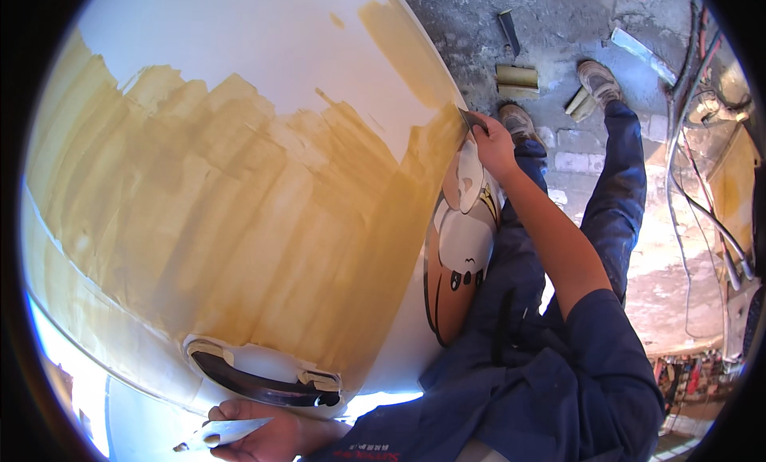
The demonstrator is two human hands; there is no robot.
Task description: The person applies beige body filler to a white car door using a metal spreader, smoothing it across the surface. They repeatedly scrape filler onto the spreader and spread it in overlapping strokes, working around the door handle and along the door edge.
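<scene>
A white car door panel [263,31] fills the left side of the view, with tan body filler [263,183] spread over it in wide, streaky strokes. My right hand [493,147] is closed on a small dark spreader [472,120], which it holds at the panel's edge beside the filler. At the lower left, my left hand [259,434] grips a pale, flat putty knife [223,432] with a dark smear at its tip; part of it is hidden by the fingers. Just above that hand is the black door handle [255,382], with masking tape at its ends.
A brown and white cartoon decal [467,246] runs along the panel beside my legs. Tan offcuts [517,79], a dark strip [508,33] and a pale strip [642,53] lie on the rough floor. Cables and hoses [678,143] hang at the right.
</scene>
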